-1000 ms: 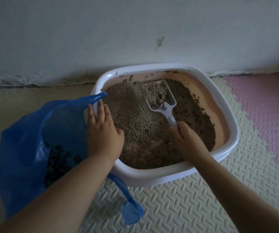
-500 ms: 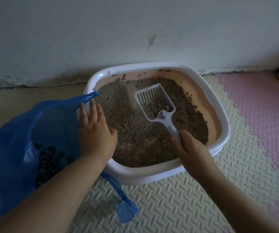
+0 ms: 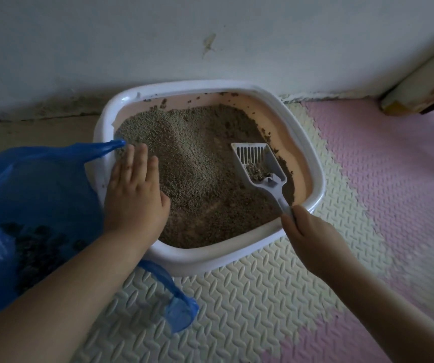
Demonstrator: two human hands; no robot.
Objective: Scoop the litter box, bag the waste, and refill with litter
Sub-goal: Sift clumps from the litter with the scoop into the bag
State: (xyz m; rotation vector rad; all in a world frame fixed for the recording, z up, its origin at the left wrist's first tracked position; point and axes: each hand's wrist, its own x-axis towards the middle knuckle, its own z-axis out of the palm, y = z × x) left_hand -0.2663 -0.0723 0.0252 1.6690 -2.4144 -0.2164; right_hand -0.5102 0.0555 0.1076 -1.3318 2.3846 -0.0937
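Where the pale wall [image 3: 210,35] meets the floor, the litter box [image 3: 205,260] sits partly on a foam mat [image 3: 249,305]. It is a rounded-square tub with a glossy white rim and a peach inner wall speckled with stuck grains. Grainy grey-brown litter [image 3: 197,166] fills it unevenly, heaped at the far left and thin near the front. A pale slotted scoop [image 3: 259,163] tilts at the right side with a few clumps in its pan. The right hand [image 3: 312,239] curls round its handle (the end is hidden in the fist). The left hand [image 3: 134,200] lies flat over the left rim, fingers straight and close together. Whether it pins the edge of the blue plastic bag [image 3: 40,184] cannot be told. Dark lumps [image 3: 38,247] show dimly through the bag, which is cut off at the left. The mat is embossed, cream here and pink further right.
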